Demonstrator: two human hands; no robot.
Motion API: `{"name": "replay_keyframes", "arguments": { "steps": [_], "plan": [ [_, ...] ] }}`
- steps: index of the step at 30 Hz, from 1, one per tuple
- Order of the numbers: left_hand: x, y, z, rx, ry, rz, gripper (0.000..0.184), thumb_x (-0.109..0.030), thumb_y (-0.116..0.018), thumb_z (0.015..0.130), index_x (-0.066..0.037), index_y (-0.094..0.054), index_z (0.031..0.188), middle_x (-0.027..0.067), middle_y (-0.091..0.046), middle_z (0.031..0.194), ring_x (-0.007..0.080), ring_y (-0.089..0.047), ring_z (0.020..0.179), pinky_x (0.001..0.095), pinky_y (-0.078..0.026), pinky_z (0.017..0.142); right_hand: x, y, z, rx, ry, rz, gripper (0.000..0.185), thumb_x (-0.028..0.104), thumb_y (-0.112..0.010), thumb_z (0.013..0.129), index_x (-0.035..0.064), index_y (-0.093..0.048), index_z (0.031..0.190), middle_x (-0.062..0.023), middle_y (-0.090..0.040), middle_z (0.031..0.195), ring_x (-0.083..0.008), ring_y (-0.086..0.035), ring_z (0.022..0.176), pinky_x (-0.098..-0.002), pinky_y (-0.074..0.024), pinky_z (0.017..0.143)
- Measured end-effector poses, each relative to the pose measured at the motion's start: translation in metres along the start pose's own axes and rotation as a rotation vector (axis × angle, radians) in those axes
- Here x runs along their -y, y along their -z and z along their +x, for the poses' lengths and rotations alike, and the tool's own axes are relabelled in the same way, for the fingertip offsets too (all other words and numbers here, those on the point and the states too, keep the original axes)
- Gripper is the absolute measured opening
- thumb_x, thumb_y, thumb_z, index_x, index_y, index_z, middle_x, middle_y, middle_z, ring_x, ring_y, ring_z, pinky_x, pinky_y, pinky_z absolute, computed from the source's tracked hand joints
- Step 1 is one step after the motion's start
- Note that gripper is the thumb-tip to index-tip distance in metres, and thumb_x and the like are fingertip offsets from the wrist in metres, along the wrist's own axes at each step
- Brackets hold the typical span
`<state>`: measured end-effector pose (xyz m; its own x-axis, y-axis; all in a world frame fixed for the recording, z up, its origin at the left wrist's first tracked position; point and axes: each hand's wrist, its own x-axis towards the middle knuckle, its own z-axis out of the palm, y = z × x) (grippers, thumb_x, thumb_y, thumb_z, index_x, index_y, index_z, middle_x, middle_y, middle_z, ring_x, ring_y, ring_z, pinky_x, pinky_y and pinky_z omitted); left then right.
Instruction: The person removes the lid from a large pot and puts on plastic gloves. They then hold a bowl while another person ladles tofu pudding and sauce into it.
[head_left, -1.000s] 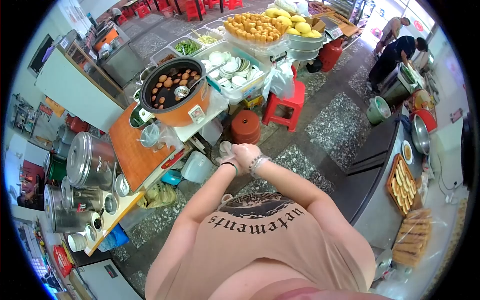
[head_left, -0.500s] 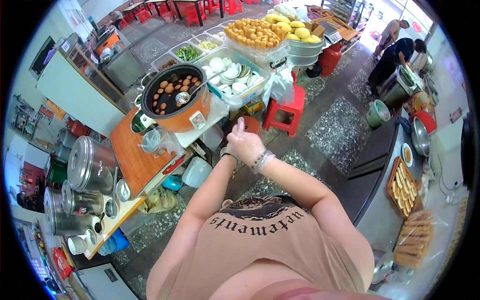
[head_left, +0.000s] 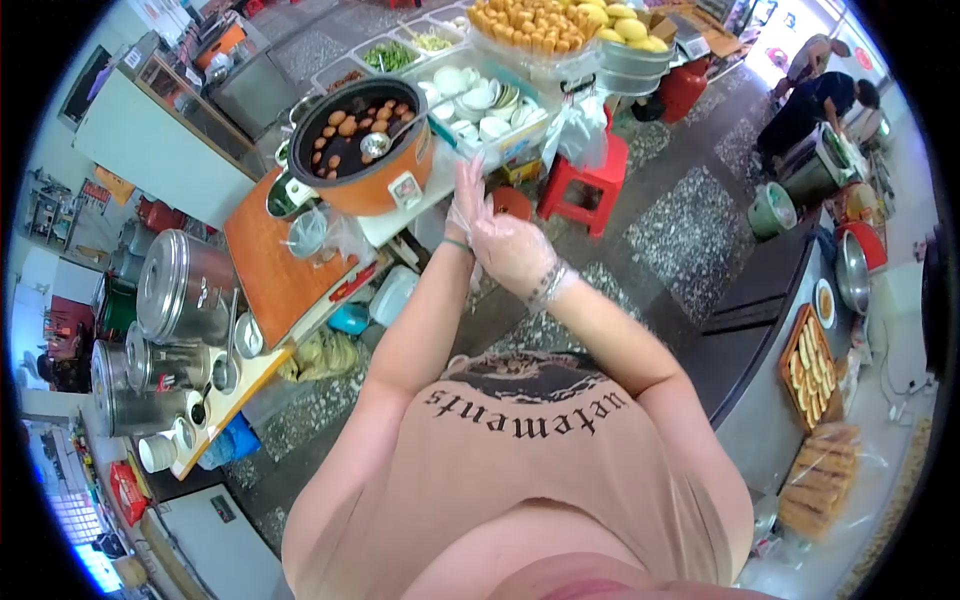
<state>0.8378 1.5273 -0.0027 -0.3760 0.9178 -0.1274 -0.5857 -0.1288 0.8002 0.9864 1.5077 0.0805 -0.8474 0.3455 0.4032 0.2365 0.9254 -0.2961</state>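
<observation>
Fitting thin, clear gloves looks like the step in hand. Left hand points away from the body, fingers straight and held close together, left glove loose and wrinkled over them. Right hand, back turned up, presses against the lower part of the left; its fingers are partly bent. Cannot tell whether its fingertips pinch the film or only push on it. Right glove covers the hand down toward the bracelets at the wrist.

Both gloves are on, by the look of it; snugging seems to be what remains. Next move, my judgement: calls for a light tug toward the left wrist, keeping those fingers straight, since thin film could tear.

Surroundings: orange pot of brown eggs ahead and left of the hands; tub of white dishes straight beyond; red stool ahead and right; wooden table off to the left. Both hands hang well apart from the stool.
</observation>
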Motion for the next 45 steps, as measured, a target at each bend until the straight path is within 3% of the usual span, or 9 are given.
{"name": "replay_keyframes", "arguments": {
  "steps": [5, 11, 12, 16, 22, 25, 33, 36, 45],
  "plan": [
    [-0.03, -0.039, -0.017, 0.09, 0.036, -0.458, 0.098, -0.076, -0.043, 0.08, -0.018, -0.005, 0.151, 0.0071, -0.006, 0.157, 0.0306, -0.007, 0.143, 0.0559, -0.023, 0.109, 0.008, 0.0, 0.006, -0.316, 0.064, 0.136, 0.011, 0.009, -0.055, 0.084, 0.0002, -0.058, 0.088, -0.0195, -0.063, 0.085, -0.0325, -0.063, 0.086, -0.0398, -0.0508, 0.075],
    [0.002, 0.003, -0.003, 0.217, -0.57, 0.544, 0.08, -0.058, -0.045, 0.091, -0.008, -0.018, 0.147, 0.012, -0.024, 0.151, 0.0323, -0.026, 0.138, 0.0458, -0.026, 0.111, 0.0, -0.018, 0.006, -0.288, -0.479, 1.048, 0.014, 0.012, -0.053, 0.092, -0.0004, -0.056, 0.088, -0.0204, -0.057, 0.078, -0.0325, -0.054, 0.068, -0.0346, -0.0457, 0.065],
    [-0.026, -0.041, -0.028, -0.018, -0.063, -0.26, 0.068, -0.046, -0.044, 0.096, -0.005, -0.023, 0.146, 0.011, -0.026, 0.151, 0.0299, -0.022, 0.14, 0.0458, -0.02, 0.114, -0.001, -0.009, 0.004, -0.34, -0.395, 0.876, 0.012, 0.012, -0.053, 0.091, 0.0001, -0.056, 0.087, -0.02, -0.057, 0.077, -0.0318, -0.055, 0.068, -0.0348, -0.0458, 0.064],
    [-0.07, -0.096, -0.064, 0.02, -0.101, -0.035, 0.063, -0.037, -0.046, 0.097, -0.004, -0.023, 0.145, 0.0102, -0.033, 0.148, 0.0282, -0.025, 0.139, 0.0445, -0.018, 0.114, 0.022, 0.075, 0.003, -0.453, -0.17, 0.497, 0.01, 0.01, -0.059, 0.086, 0.0015, -0.056, 0.082, -0.0159, -0.055, 0.071, -0.031, -0.056, 0.063, -0.0365, -0.0459, 0.059],
    [-0.162, -0.222, -0.122, 0.216, -1.363, 1.262, 0.047, -0.018, -0.053, 0.092, -0.002, -0.043, 0.136, 0.0133, -0.051, 0.135, 0.0289, -0.046, 0.127, 0.0463, -0.034, 0.105, 0.052, 0.201, -0.024, -0.612, 0.201, 0.23, 0.017, 0.008, -0.072, 0.072, 0.0042, -0.06, 0.082, -0.0095, -0.058, 0.071, -0.0265, -0.058, 0.059, -0.0355, -0.0487, 0.053],
    [-0.196, -0.248, -0.16, 0.731, -1.248, 1.179, 0.05, -0.018, -0.056, 0.089, 0.01, -0.044, 0.128, 0.0251, -0.05, 0.13, 0.0311, -0.045, 0.127, 0.049, -0.031, 0.108, 0.06, 0.219, -0.039, -0.679, 0.288, 0.29, 0.02, 0.014, -0.072, 0.073, 0.0037, -0.058, 0.083, -0.0092, -0.057, 0.071, -0.0257, -0.056, 0.059, -0.0351, -0.0463, 0.052],
    [-0.189, -0.27, -0.181, 0.765, -1.31, 1.066, 0.05, -0.021, -0.056, 0.089, 0.008, -0.045, 0.128, 0.0249, -0.051, 0.128, 0.0345, -0.047, 0.124, 0.047, -0.033, 0.106, 0.122, 0.208, -0.025, -1.399, 0.001, 0.564, 0.039, 0.034, -0.065, 0.078, 0.011, -0.042, 0.056, -0.0031, -0.045, 0.053, -0.0198, -0.043, 0.043, -0.0313, -0.0337, 0.045],
    [-0.182, -0.277, -0.173, 0.734, -1.324, 0.982, 0.05, -0.022, -0.057, 0.089, 0.007, -0.046, 0.128, 0.0248, -0.052, 0.127, 0.0358, -0.048, 0.123, 0.0462, -0.034, 0.105, 0.078, 0.228, -0.03, -0.91, 0.573, 0.614, 0.015, 0.01, -0.071, 0.074, 0.0025, -0.061, 0.081, -0.0102, -0.058, 0.07, -0.0243, -0.057, 0.056, -0.0345, -0.0475, 0.05],
    [-0.155, -0.255, -0.143, 0.528, -1.21, 0.772, 0.05, -0.026, -0.057, 0.09, 0.005, -0.047, 0.128, 0.0246, -0.053, 0.124, 0.0397, -0.05, 0.119, 0.0439, -0.037, 0.103, 0.067, 0.202, -0.03, -0.853, 0.461, 0.553, 0.015, 0.007, -0.069, 0.07, 0.0015, -0.056, 0.075, -0.0064, -0.052, 0.06, -0.0212, -0.048, 0.046, -0.0297, -0.0393, 0.043]
  ]
}}
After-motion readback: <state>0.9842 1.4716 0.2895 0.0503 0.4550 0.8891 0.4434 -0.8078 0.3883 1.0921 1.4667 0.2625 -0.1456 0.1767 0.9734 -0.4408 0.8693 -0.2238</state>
